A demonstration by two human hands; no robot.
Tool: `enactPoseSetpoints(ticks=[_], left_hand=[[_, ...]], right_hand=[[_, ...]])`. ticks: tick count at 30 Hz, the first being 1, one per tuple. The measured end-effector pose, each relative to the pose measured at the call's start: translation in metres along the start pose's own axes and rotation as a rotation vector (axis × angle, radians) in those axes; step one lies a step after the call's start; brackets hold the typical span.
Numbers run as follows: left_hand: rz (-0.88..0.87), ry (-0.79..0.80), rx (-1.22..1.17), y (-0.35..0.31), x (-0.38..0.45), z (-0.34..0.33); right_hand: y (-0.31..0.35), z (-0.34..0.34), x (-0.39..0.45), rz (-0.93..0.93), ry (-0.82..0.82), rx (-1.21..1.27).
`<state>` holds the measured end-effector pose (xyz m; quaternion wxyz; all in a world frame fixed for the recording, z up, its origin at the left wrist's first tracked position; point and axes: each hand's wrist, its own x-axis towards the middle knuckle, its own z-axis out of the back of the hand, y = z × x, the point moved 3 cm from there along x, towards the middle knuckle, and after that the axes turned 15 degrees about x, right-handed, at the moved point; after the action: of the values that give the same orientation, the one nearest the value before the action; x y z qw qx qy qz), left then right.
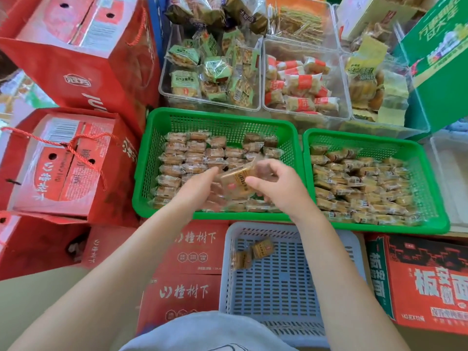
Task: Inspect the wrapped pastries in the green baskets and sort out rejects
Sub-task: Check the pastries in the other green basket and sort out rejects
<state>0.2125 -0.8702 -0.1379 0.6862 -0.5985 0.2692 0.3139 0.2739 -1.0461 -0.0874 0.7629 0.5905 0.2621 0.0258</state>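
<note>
**Checking one wrapped pastry over the left green basket**

Held above the near-right part of the left green plastic mesh basket: one square golden-brown pastry in clear film with a small red mark. Pinched at its right edge by the right hand, thumb and curled fingers closed on the wrapper. Left hand reaching in from the left, fingers stretched fairly straight toward the pastry's left edge; contact with the wrapper not clear through motion blur.

Below the pastry, in that basket, rows of similar film-wrapped pastries. Right of that basket, touching or nearly touching it, a second green mesh basket, with a looser heap. Nearer than the left green basket, a pale lavender-grey slotted plastic basket holding a few wrapped pastries, probably the rejects.

To do well, probably: steady both edges, tilt the film toward the light, turn to both faces, press lightly for seal leaks, look for torn seams or crushed corners. If faulty, drop into the lavender-grey basket; if sound, place clear of unchecked rows to avoid double handling.
</note>
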Motion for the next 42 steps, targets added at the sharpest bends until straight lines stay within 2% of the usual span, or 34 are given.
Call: enactPoseSetpoints(ticks=[2, 4, 8, 10, 13, 16, 21, 25, 28, 32, 34, 38, 42], left_hand=[[-0.087, -0.201, 0.332, -0.009, 0.027, 0.014], [-0.237, -0.304, 0.592, -0.024, 0.046, 0.021], [-0.391, -0.418, 0.851, -0.053, 0.095, 0.026], [-0.414, -0.438, 1.004, -0.061, 0.122, 0.023], [-0.446, -0.385, 1.248, -0.059, 0.154, 0.014], [-0.47, -0.335, 1.388, -0.038, 0.171, 0.01], [-0.52, -0.329, 1.432, -0.005, 0.18, 0.015], [-0.515, -0.337, 1.441, -0.003, 0.182, 0.014], [-0.522, -0.337, 1.43, -0.003, 0.183, 0.015], [-0.557, -0.321, 1.353, -0.004, 0.167, 0.021], [-0.564, -0.338, 1.276, 0.005, 0.146, 0.026], [-0.396, -0.334, 1.15, 0.033, 0.104, 0.037], [-0.281, -0.316, 1.195, 0.051, 0.084, 0.034]], right_hand=[[-0.003, 0.01, 0.03, 0.017, -0.125, -0.136], [-0.002, 0.018, 0.06, 0.062, -0.244, -0.19], [-0.006, 0.015, 0.118, 0.117, -0.308, -0.17], [-0.015, 0.008, 0.142, 0.13, -0.293, -0.171], [-0.029, -0.004, 0.168, 0.132, -0.281, -0.195], [-0.041, -0.01, 0.18, 0.161, -0.283, -0.329], [-0.055, -0.028, 0.195, 0.371, -0.105, -0.74], [-0.068, -0.041, 0.204, 0.385, -0.04, -0.844], [-0.074, -0.046, 0.206, 0.41, -0.057, -0.929], [-0.071, -0.045, 0.199, 0.461, -0.167, -1.028], [-0.071, -0.044, 0.197, 0.478, -0.127, -1.015], [-0.073, -0.042, 0.192, 0.403, -0.01, -1.074], [-0.044, -0.057, 0.2, 0.304, 0.032, -1.245]])
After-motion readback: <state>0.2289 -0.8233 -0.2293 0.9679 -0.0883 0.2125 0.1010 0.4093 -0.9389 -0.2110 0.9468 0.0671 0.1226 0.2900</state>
